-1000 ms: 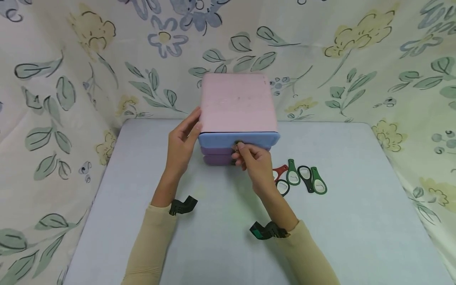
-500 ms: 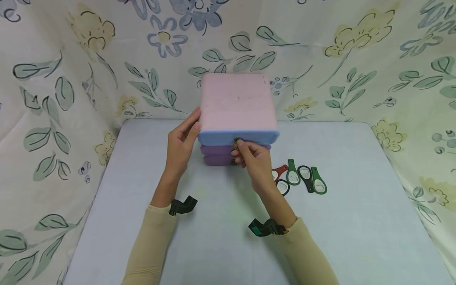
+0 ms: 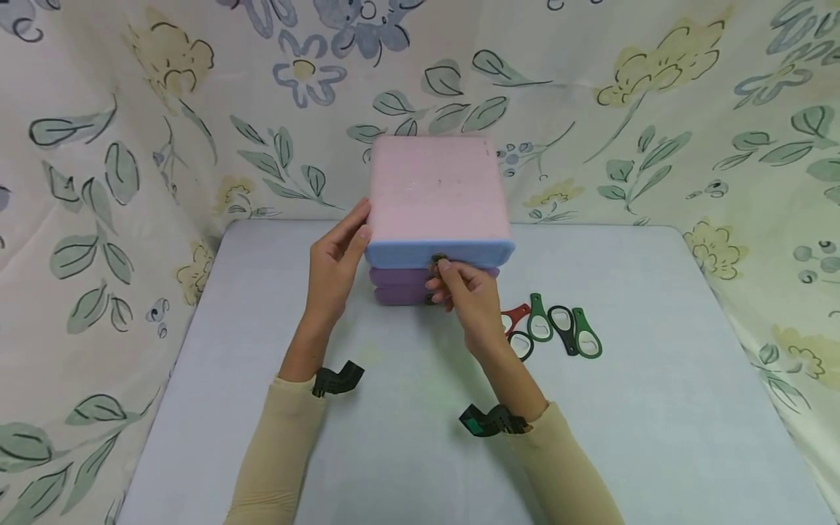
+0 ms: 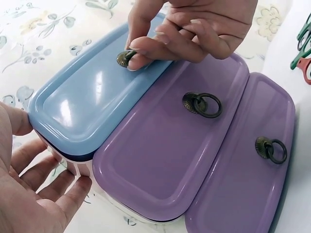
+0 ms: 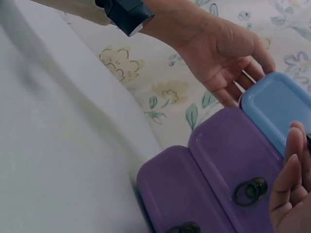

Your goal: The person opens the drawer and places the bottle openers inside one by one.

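A small drawer cabinet with a pink top stands at the back middle of the table. Its top drawer has a blue front, nearly flush with the body; a thin dark band shows at its lower left corner. Below are two purple drawers, each with a bronze-coloured ring pull. My right hand pinches the blue drawer's ring pull between thumb and forefinger, the other fingers curled loosely. My left hand rests against the cabinet's left side with fingers spread, thumb near the front corner.
Several flat red, green and black tools with oval holes, like bottle openers, lie right of the cabinet, partly behind my right hand. The table has a pale cover. Floral cloth hangs behind it and at both sides.
The blue drawer has slid slightly back into the cabinet, and the dark gap under the pink top is gone. My right hand moved with it; my left hand stayed put.
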Demonstrator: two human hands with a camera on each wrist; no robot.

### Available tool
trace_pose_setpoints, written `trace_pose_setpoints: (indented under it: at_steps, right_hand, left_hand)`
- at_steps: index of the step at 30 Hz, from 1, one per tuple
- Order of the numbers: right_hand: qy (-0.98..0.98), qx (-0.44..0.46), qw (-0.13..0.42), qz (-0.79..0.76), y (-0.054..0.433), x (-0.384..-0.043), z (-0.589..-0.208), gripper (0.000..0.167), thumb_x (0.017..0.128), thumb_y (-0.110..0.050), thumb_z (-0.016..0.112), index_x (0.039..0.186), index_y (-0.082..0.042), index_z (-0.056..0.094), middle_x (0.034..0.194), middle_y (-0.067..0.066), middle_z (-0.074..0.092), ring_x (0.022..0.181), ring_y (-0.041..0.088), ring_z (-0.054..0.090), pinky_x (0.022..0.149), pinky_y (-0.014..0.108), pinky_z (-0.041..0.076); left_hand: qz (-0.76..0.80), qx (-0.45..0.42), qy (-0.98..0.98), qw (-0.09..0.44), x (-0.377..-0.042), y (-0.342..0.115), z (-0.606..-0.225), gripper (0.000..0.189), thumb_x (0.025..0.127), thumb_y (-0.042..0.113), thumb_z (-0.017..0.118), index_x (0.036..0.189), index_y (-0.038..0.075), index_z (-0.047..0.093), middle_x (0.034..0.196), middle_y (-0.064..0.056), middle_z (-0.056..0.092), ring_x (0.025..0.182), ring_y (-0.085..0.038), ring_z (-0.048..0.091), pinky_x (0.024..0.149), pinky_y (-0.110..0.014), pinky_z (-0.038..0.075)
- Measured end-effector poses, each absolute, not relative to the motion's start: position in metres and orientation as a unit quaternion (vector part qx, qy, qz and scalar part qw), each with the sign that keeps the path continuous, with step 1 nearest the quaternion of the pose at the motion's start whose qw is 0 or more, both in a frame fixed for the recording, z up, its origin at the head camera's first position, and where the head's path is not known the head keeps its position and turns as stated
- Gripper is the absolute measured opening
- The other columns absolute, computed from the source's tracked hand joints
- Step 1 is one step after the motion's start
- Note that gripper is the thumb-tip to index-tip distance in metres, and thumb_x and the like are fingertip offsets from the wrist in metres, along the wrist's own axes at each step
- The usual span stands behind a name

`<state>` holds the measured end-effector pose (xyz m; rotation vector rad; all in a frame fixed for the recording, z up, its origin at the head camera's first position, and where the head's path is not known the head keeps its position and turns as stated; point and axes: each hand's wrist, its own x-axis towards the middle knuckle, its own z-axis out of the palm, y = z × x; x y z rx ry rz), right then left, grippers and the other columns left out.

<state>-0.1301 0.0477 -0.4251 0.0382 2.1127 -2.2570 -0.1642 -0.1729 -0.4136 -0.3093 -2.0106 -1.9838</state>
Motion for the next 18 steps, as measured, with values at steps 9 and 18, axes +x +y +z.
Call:
trace_pose_setpoints:
  at_steps: [9,18]
  right_hand:
    - [0.679,0.011,0.052,-0.732,0.052,-0.122,-0.431,0.036,0.109,-0.031,0.059,0.122,0.000,0.074,0.081,-0.010,0.078,0.068,0.009,0.069,0.060,0.022,0.050]
    - [0.685,0.010,0.067,-0.726,0.052,-0.120,-0.445,0.033,0.109,-0.027,0.059,0.118,0.000,0.075,0.082,-0.008,0.078,0.070,0.009,0.069,0.058,0.022,0.049]
  left_hand:
    - [-0.687,-0.107,-0.703,0.147,-0.164,-0.173,-0.412,0.042,0.108,0.017,0.061,0.149,0.011,0.061,0.158,0.001,0.058,0.149,-0.010,0.053,0.125,-0.029,0.042]
    - [-0.688,-0.105,-0.703,0.145,-0.164,-0.173,-0.413,0.042,0.108,0.016,0.061,0.149,0.012,0.061,0.159,0.001,0.058,0.150,-0.012,0.053,0.126,-0.031,0.042]
